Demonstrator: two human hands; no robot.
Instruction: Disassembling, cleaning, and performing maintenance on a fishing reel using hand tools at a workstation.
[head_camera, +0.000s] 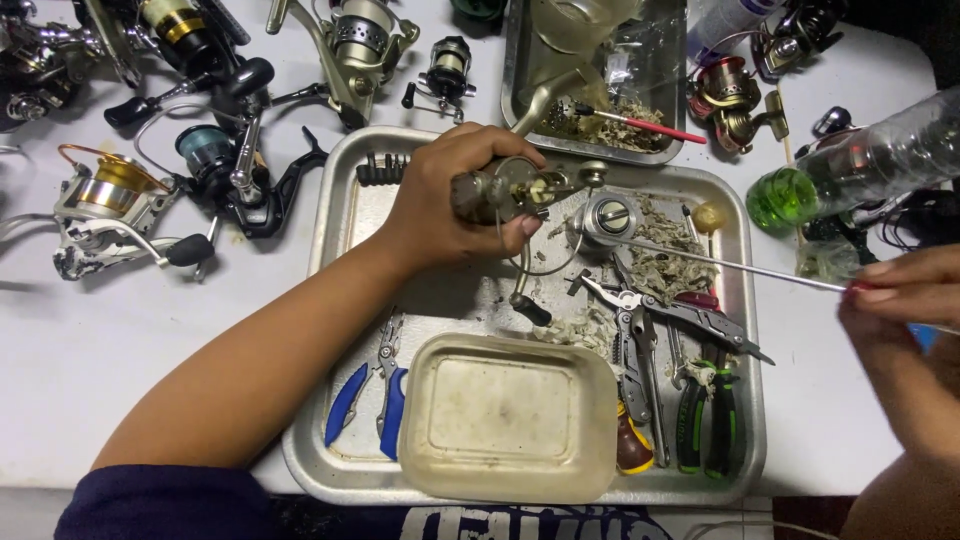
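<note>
Reels lie in a loose group on the white table at the far left, some silver and gold, some black. Next comes the metal tray, where blue pliers lie at the near left and a cloudy plastic box sits at the near edge. Above the middle of the tray, the left hand is closed around a worn reel body, fingers wrapped over its top and thumb under it. The body's long axis runs about left to right, with the small knob end pointing right, and its wire bail hangs down toward the tray. Just right of it a silver spool rests among grey debris, with multi-tools and green pliers nearer. A thin metal rod runs from the spool area to the right, slightly downward. The right hand pinches the rod's right end between the fingertips. A clear bottle with a green cap lies behind this hand. A second tray stands at the far side.
</note>
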